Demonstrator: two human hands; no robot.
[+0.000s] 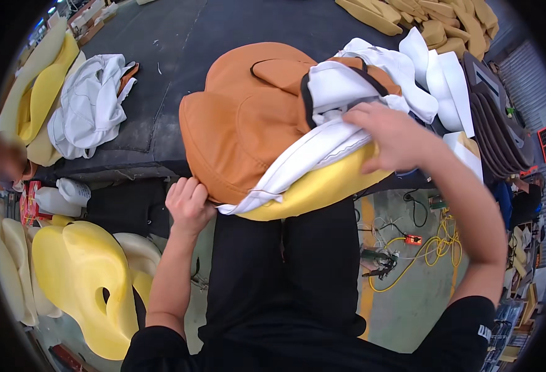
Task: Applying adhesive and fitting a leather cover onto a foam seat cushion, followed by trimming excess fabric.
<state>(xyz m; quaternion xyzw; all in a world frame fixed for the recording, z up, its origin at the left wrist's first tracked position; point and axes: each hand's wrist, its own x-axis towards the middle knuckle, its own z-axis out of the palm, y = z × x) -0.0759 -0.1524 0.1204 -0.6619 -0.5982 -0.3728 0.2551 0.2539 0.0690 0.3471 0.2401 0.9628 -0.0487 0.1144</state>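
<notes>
An orange-brown leather-like seat cover (235,130) is partly pulled over a yellow foam cushion (322,189) at the table's near edge. Its white lining (313,152) is folded back along the side toward me, baring the foam there. My left hand (189,204) is closed on the cover's edge at the near left corner. On the right, my right hand (394,136) lies over the white lining and foam, fingers spread and bent, thumb against the yellow foam. Black piping edges an opening in the cover beside the right hand; whatever is under the right fingertips is hidden.
A crumpled white cover (93,102) lies on the dark table (155,37) at left. White shaped pieces (449,84) and stacked dark panels (496,118) stand right; tan foam pieces (446,22) are piled behind. Yellow foam (87,273) stands lower left. A yellow cable (437,248) crosses the floor.
</notes>
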